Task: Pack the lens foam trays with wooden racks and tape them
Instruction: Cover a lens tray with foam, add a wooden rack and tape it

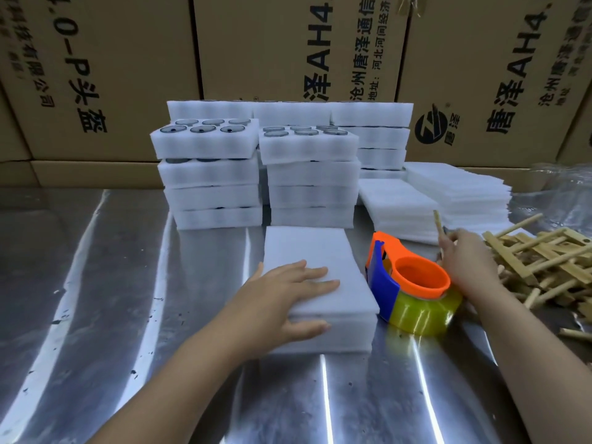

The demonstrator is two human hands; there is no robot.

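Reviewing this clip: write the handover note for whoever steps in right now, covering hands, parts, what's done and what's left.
Left hand lies flat on the foam bundle at table centre, thumb against its near side.
Right hand grips a wooden rack beside the rack pile.
Tape dispenser stands between the hands, untouched.
Done: bundle layered, plain foam on top.
Left: add racks, tape it, then the lens tray stacks behind.
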